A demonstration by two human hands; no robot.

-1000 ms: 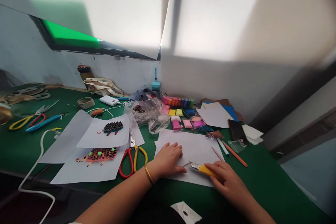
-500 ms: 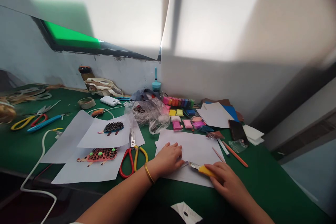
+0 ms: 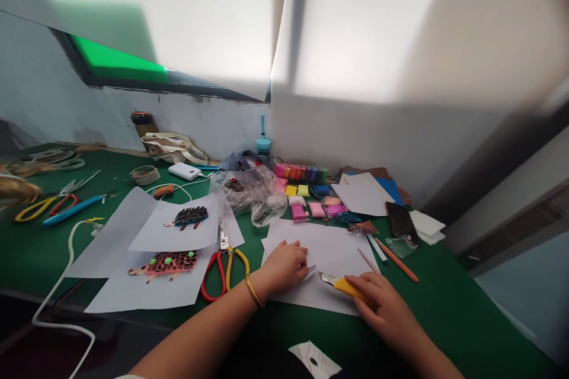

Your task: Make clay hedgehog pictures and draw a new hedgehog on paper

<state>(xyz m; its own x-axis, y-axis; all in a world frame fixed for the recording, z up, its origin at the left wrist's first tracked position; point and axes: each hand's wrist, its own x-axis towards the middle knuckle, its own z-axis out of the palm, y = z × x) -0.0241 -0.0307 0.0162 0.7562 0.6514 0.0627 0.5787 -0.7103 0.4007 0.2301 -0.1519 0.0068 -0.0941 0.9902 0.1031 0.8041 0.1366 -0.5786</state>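
On the white sheet (image 3: 333, 243) at the lower centre of the frame, a small pale slip (image 3: 310, 273) lies beside the thumb of the left hand (image 3: 284, 266). The left fingers are bent over the sheet; whether the slip is pinched or merely covered cannot be told. A yellow utility knife (image 3: 349, 288) is grasped in the fingers of the right hand (image 3: 376, 296), its blade pointed toward the slip and held just beside it.

The dark-spined hedgehog figure (image 3: 192, 217) and the pink hedgehog figure (image 3: 171, 263), left of centre, are judged to be largely made up, the pink one set with green balls. No figure is seen on the visible part of the sheet under the hands, so the work there is judged to be at an early stage, with the slip not yet set down in any arrangement.

The slip's far end is hidden by the left hand, and its shape is hard to make out. The contents of the clear plastic bag (image 3: 251, 186) are blurred by its folds. A brown object (image 3: 18, 188) is cut off at the left edge of the desk (image 3: 462, 308), and both forearms are cut off at the bottom.
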